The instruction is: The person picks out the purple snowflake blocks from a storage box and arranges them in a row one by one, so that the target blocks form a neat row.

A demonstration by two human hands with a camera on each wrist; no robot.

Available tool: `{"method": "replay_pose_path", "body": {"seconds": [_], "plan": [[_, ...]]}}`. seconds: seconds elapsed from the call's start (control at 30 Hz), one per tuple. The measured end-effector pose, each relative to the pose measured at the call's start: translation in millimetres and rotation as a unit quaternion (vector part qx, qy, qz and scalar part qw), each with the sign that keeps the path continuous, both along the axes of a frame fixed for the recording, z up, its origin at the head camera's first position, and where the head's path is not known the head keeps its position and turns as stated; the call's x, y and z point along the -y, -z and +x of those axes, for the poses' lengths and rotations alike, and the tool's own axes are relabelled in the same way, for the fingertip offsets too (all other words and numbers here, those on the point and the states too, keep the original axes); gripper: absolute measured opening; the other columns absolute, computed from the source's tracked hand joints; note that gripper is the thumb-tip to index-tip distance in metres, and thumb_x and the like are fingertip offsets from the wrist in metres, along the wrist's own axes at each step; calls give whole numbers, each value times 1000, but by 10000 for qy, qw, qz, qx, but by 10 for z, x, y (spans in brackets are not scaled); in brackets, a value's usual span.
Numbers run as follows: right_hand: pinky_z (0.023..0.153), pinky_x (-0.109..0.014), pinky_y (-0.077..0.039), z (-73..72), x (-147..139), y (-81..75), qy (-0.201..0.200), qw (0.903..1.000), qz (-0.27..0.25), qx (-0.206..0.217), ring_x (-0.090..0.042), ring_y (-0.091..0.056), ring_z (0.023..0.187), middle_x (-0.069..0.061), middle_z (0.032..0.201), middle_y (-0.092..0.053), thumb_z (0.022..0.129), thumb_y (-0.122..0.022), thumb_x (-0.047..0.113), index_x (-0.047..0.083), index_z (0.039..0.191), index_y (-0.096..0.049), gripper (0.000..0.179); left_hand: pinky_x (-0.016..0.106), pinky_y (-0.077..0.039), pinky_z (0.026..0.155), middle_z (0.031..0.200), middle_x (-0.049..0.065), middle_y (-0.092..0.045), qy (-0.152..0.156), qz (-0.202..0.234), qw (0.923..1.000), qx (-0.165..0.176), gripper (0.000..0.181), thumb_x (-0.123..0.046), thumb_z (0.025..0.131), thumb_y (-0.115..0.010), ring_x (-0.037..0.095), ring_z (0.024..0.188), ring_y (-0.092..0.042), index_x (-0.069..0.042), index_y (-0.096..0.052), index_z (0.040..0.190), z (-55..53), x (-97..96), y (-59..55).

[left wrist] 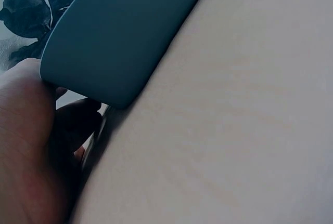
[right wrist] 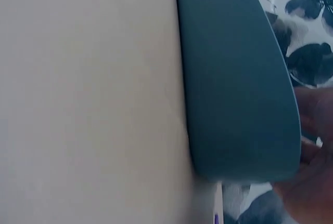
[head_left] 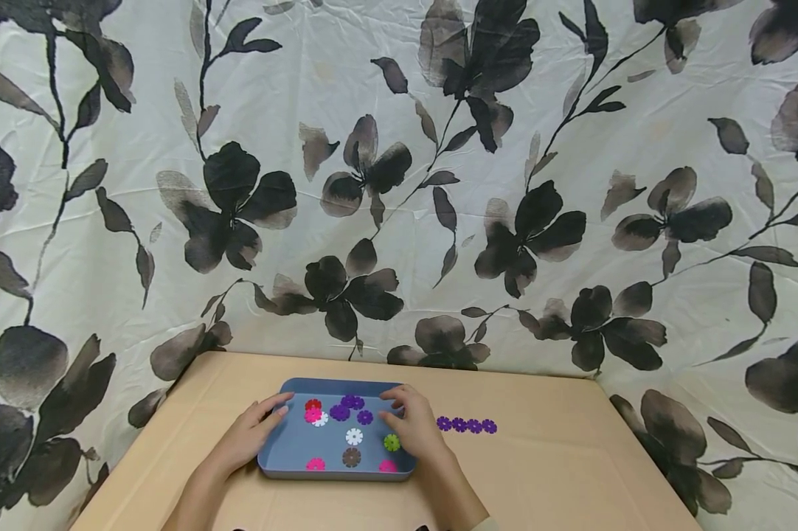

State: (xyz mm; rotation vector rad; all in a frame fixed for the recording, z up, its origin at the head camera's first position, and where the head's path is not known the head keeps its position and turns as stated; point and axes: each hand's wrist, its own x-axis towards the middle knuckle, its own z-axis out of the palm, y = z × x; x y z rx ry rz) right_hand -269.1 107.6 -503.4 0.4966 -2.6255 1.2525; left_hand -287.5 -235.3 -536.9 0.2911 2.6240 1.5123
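Observation:
Flower-shaped discs lie in a blue-grey tray (head_left: 296, 450). A red disc (head_left: 313, 404), a pink one and a white one lie together at the left; purple discs (head_left: 340, 412) group at the back. A white disc (head_left: 354, 436), brown disc (head_left: 351, 457) and green disc (head_left: 391, 442) lie nearer. My left hand (head_left: 245, 436) holds the tray's left side, thumb and finger reaching over the rim. At the right side my right hand (head_left: 420, 428) grips the tray, fingertips over its inside. Both wrist views show the tray's outer wall (left wrist: 119, 37), with some fingers hidden behind it.
To the right of the tray, a row of joined purple discs (head_left: 467, 425) lies on the light wooden-coloured table (head_left: 538, 472). Behind the table hangs a white cloth (head_left: 386, 243) with dark flowers.

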Motion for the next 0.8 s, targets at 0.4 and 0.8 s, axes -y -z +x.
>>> {"method": "replay_pose_path", "body": {"seconds": [0.4, 0.8], "plan": [[73, -25, -56, -24, 279, 92, 341, 9988, 284, 199, -15, -64, 91, -11, 113, -69, 95, -78, 14, 4, 121, -74, 29, 74, -4, 124, 164, 18, -42, 14, -20, 10000, -4, 50, -42, 110, -50, 50, 158, -14, -17, -52, 154, 2, 5, 12], [96, -42, -57, -11, 371, 166, 320, 9864, 1604, -184, -19, -61, 111, -1, 122, -71, 93, -79, 18, 14, 121, -77, 29, 75, -3, 124, 164, 17, -42, 4, -22, 10000, -3, 50, -43, 110, -50, 51, 158, -10, -18, -53, 153, -8, 10, 17]]}}
